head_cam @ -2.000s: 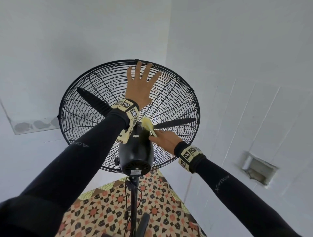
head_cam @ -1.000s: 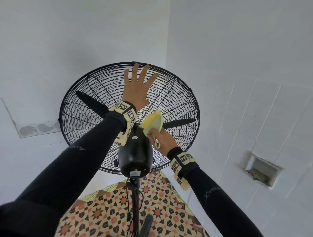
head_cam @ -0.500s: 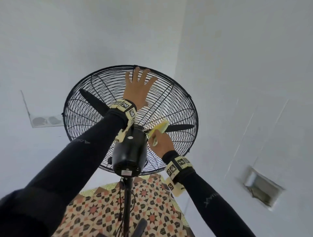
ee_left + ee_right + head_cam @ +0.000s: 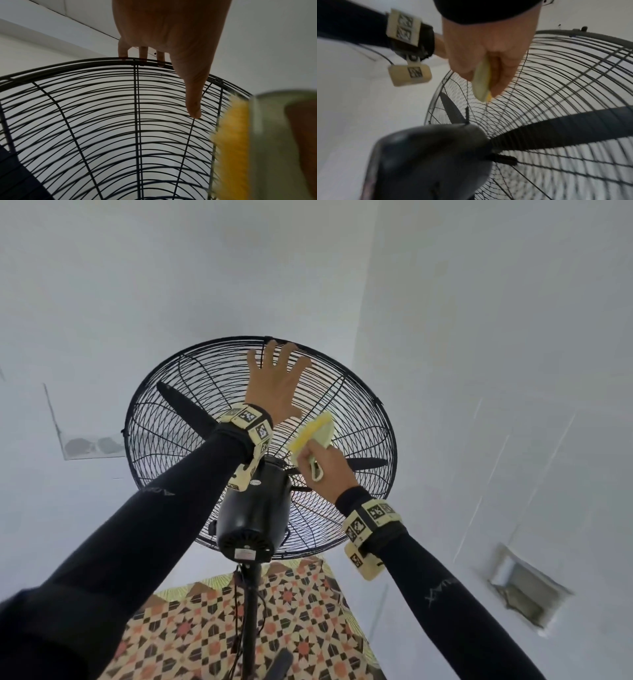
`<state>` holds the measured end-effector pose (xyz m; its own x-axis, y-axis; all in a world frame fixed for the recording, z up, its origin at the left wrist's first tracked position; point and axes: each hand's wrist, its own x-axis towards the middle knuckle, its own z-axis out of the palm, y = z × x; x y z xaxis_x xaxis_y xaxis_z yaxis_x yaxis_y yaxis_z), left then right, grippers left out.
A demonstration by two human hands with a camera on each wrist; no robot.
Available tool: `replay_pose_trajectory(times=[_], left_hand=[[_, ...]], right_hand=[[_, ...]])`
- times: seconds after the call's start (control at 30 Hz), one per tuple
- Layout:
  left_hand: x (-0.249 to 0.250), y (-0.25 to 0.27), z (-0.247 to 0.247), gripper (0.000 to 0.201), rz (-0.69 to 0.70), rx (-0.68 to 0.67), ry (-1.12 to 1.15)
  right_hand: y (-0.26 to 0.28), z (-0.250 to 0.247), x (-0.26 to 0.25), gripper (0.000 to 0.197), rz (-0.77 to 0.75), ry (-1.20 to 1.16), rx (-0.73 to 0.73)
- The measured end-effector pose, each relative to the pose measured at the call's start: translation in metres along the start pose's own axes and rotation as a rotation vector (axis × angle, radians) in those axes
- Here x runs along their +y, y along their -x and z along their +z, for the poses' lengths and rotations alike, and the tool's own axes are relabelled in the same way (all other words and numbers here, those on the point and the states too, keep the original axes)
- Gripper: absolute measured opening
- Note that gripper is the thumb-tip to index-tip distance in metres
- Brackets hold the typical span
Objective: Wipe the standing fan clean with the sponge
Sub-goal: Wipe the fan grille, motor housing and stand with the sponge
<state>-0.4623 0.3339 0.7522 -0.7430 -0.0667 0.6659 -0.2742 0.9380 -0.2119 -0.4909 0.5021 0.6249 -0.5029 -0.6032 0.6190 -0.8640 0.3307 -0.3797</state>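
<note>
The standing fan stands tilted back on its pole, its black wire cage facing away, with the motor housing nearest the person. The left hand lies flat against the back of the cage above the motor housing, its fingers spread and straight, the tips reaching the cage's top rim. The right hand pinches the sponge, yellow side and pale green side both showing, with fingers curled round it; the sponge sits against the wires just up and to the right of the motor housing, close beside the left wrist.

Several things could go wrong from here. The cage is thin wire and the head sits high on a slim pole, so a hard push from the sponge could rock or tip the fan if the bracing left hand slackens. The soft sponge could snag on the crossing wires and tear or slip out of the pinch. Fingertips could poke between the wires toward the blades; whether the fan is unplugged cannot be told. Wiping only the wires' outer faces would probably leave dust on the blades inside.
</note>
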Motion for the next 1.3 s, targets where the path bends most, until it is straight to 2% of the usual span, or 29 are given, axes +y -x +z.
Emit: replay_pose_trajectory(times=[0.07,0.17,0.2,0.27,0.33,0.37,0.43,0.53,0.57,0.6,0.67,0.7,0.73,0.8,0.9,0.93,0.97,1.07,1.13,1.2,1.3], left_hand=[[0.002,-0.002,0.000,0.105,0.005,0.007,0.027],[0.004,-0.005,-0.002,0.104,-0.018,-0.003,0.039],[0.004,-0.004,-0.003,0.104,-0.027,-0.002,0.034],[0.004,-0.003,-0.002,0.105,-0.031,0.001,0.027],[0.002,-0.002,0.001,0.104,-0.026,0.011,0.032],[0.002,-0.002,0.002,0.104,-0.019,0.014,0.039],[0.002,-0.004,0.000,0.103,-0.006,0.003,0.054],[0.003,-0.007,-0.003,0.104,-0.005,-0.022,0.041],[0.004,-0.006,-0.003,0.106,-0.010,-0.024,0.032],[0.005,-0.005,-0.003,0.107,-0.015,-0.023,0.026],[0.003,-0.003,0.000,0.107,-0.014,-0.007,0.033],[0.002,-0.002,0.001,0.106,-0.007,0.001,0.042],[0.000,-0.002,0.002,0.105,0.001,0.005,0.052],[-0.002,-0.004,0.000,0.103,0.014,-0.002,0.064],[-0.002,-0.005,-0.002,0.103,0.002,-0.005,0.054],[0.000,-0.004,-0.002,0.105,-0.003,-0.005,0.051],[0.002,-0.004,-0.002,0.107,-0.005,-0.006,0.046],[0.003,-0.003,0.001,0.110,-0.008,-0.002,0.037],[0.002,-0.003,0.002,0.107,-0.004,0.015,0.048],[0.002,-0.004,0.001,0.103,0.010,0.016,0.061],[0.001,-0.004,0.001,0.103,0.007,0.008,0.051]], right_hand=[[0.005,0.004,0.004,0.014,0.098,0.002,0.039],[0.009,0.010,0.004,0.012,0.393,0.025,0.072],[0.006,0.009,0.003,0.011,0.417,0.034,0.080],[0.001,0.007,0.000,0.010,0.274,0.023,0.092],[0.000,0.007,-0.006,0.012,0.090,0.065,0.035],[0.001,0.009,-0.004,0.013,0.071,0.082,0.021],[0.006,0.010,0.000,0.014,0.168,0.088,0.046],[0.001,0.007,0.004,0.015,0.448,0.083,0.047],[-0.004,0.003,0.004,0.018,0.451,0.102,0.063],[-0.008,0.001,0.001,0.018,0.386,0.103,0.084],[-0.012,-0.001,-0.012,0.013,0.141,0.116,0.067],[-0.011,0.000,-0.016,0.012,0.054,0.157,0.031],[-0.009,0.001,-0.017,0.012,0.035,0.198,0.013],[-0.003,0.008,-0.011,0.013,0.150,0.252,0.033],[0.002,0.010,-0.004,0.023,0.464,0.270,-0.012],[0.000,0.009,-0.003,0.024,0.483,0.257,-0.014],[-0.002,0.005,-0.005,0.022,0.441,0.228,0.016],[-0.011,-0.010,-0.016,0.015,0.138,0.172,0.164],[-0.016,-0.019,-0.019,0.016,0.046,0.130,0.175],[-0.016,-0.023,-0.013,0.017,0.097,0.177,0.134],[-0.010,-0.027,-0.005,0.017,0.301,0.319,0.093]])
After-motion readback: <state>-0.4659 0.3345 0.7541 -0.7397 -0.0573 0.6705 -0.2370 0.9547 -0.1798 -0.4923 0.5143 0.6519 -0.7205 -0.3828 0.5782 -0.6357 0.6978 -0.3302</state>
